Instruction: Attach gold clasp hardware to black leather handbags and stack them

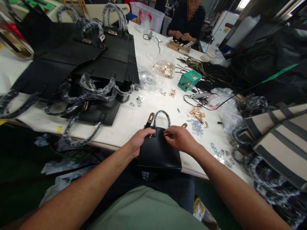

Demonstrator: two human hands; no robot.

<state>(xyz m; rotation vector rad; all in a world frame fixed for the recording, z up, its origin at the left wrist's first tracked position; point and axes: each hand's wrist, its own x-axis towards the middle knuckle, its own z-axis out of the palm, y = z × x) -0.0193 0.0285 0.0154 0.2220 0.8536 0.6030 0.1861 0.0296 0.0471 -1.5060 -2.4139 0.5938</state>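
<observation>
Lying beyond, a clear bag (157,65) holds gold pieces (168,71); left hand (139,140) grips handbag (160,153), right hand (179,138) pinches fitting (165,134).

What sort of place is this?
It looks like a bag-making workshop: black bag pieces are heaped on the table, gold fittings lie near a small black bag, and striped bags sit at right.

Your little bag (159,155) is plain black, and the metal bits (150,118) on it are shiny gold. The big bags (117,59) are black too. The table (129,118) is white. The striped bags (273,156) are cream with dark grey bands. The box (193,76) is green, with a red switch (186,88). The heap of small parts (196,113) is gold, the thin strips (197,127) are silvery grey, and your shirt (148,207) is soft green.
</observation>
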